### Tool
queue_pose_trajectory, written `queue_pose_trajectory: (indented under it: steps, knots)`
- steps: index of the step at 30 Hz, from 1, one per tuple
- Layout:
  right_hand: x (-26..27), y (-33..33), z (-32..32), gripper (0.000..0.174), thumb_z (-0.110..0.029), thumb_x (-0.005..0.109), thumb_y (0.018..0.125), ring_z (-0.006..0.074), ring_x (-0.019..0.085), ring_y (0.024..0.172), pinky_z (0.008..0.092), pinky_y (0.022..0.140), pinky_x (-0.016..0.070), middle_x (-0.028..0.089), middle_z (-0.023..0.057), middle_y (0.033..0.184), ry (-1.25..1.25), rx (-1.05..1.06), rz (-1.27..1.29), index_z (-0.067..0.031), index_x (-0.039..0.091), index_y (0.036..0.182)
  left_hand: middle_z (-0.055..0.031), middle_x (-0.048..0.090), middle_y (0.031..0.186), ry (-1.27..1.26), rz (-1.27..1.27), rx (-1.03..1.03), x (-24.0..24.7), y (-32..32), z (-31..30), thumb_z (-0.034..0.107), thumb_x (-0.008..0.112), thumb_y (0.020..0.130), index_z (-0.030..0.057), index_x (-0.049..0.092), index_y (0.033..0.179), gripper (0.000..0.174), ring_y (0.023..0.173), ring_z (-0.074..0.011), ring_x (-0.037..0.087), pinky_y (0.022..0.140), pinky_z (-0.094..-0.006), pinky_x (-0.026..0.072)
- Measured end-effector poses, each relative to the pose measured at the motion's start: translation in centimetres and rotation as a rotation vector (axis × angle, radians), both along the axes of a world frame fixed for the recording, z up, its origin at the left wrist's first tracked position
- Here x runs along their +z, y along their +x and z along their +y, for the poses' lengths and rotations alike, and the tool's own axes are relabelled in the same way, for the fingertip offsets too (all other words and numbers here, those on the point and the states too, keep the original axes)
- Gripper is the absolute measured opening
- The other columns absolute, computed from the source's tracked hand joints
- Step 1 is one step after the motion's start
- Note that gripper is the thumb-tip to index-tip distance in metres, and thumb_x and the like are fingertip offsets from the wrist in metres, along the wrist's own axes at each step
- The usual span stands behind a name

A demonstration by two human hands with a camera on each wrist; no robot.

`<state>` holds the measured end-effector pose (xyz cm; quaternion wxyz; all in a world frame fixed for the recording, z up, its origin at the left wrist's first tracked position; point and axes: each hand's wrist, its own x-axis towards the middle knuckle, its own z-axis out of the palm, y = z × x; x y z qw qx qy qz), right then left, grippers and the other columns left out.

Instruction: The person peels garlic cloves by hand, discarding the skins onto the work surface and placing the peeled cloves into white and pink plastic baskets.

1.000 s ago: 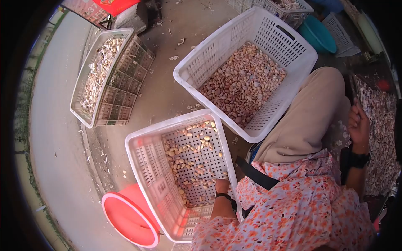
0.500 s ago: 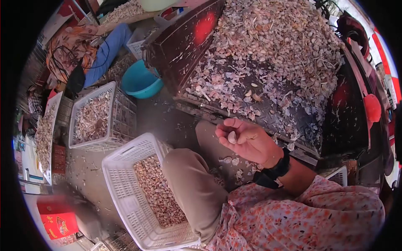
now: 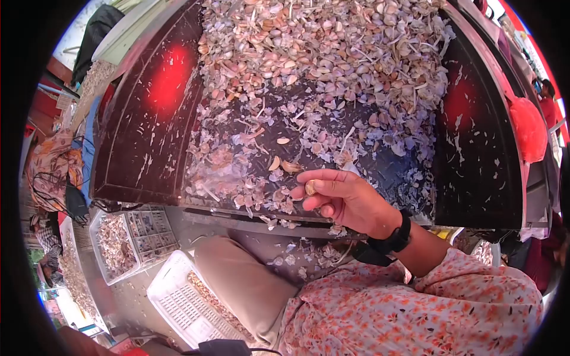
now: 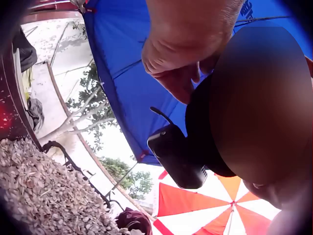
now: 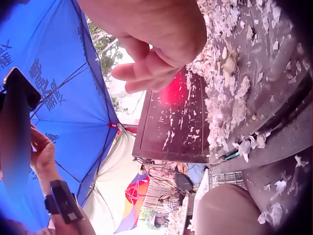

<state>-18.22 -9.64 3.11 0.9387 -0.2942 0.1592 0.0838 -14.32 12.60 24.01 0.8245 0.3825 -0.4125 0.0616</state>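
My right hand [image 3: 356,204] pinches a garlic clove [image 3: 310,187] between thumb and fingertips, above the front edge of a dark metal bed [image 3: 145,118]. Beyond the fingers, a few loose cloves [image 3: 283,141] lie among papery skins, with a large heap of garlic [image 3: 332,53] behind them. In the right wrist view the clove is hidden by the hand [image 5: 156,39]. The left hand [image 4: 188,44] is raised beside the head and a black band [image 4: 198,127], outside the head view; its fingers bend, but contact is unclear.
A white crate [image 3: 178,296] holding cloves stands at lower left beside the bent knee [image 3: 237,285]. Another crate [image 3: 122,246] with garlic is farther left. A red bag [image 3: 527,130] hangs at the bed's right side. Blue canopy [image 4: 115,73] overhead.
The head view has swung from the crates to the metal bed. My left hand has left the white crate and risen out of the head view. The right thumb now presses the clove.
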Motion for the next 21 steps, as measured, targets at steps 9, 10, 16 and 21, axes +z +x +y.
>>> queue_pose_trajectory:
  steps: [9, 10, 16, 21]
  knots:
    - [-1.9, -2.1, -4.0, 0.035, -0.029, 0.046, 0.095, 0.0083, 0.060, 0.055, 0.0163, 0.043, 0.0427, 0.064, 0.0106, 0.080, 0.146, -0.087, -0.100, 0.0027, 0.052, 0.108, -0.0043, 0.067, 0.089, 0.094, 0.085, -0.335, -1.7, 5.1, -2.8, 0.023, 0.057, 0.084, 0.0099, 0.066, 0.091, 0.017, 0.083, -0.0121, 0.063, 0.076, -0.0372, 0.0454]
    - [-1.8, -1.9, -4.0, 0.034, -0.027, 0.045, 0.095, 0.0076, 0.058, 0.053, 0.0163, 0.043, 0.0422, 0.064, 0.0094, 0.078, 0.117, -0.126, -0.042, 0.0029, 0.052, 0.109, -0.0028, 0.068, 0.089, 0.097, 0.089, -0.362, -1.9, 5.7, -2.9, 0.023, 0.058, 0.084, 0.0114, 0.067, 0.090, 0.016, 0.084, -0.0103, 0.063, 0.078, -0.0363, 0.0447]
    - [-1.9, -0.3, -5.1, 0.034, -0.025, 0.043, 0.095, 0.0066, 0.051, 0.046, 0.0171, 0.041, 0.0391, 0.062, 0.0084, 0.072, 0.066, -0.088, -0.050, 0.0047, 0.052, 0.109, -0.0254, 0.057, 0.112, 0.536, 0.284, -0.101, -10.6, 8.0, -4.5, 0.019, 0.052, 0.086, -0.0101, 0.047, 0.117, 0.044, 0.107, -0.0356, 0.056, 0.094, -0.0400, 0.0447]
    - [-2.1, 3.6, -5.4, 0.035, -0.025, 0.044, 0.095, 0.0078, 0.048, 0.042, 0.0185, 0.040, 0.0385, 0.062, 0.0094, 0.071, -0.052, -0.041, 0.025, 0.0061, 0.053, 0.108, -0.0097, 0.065, 0.091, 1.006, 0.664, 0.229, -18.6, 7.4, -6.2, 0.005, 0.055, 0.087, -0.0065, 0.062, 0.102, 0.020, 0.083, -0.0149, 0.062, 0.078, -0.0265, 0.0487]
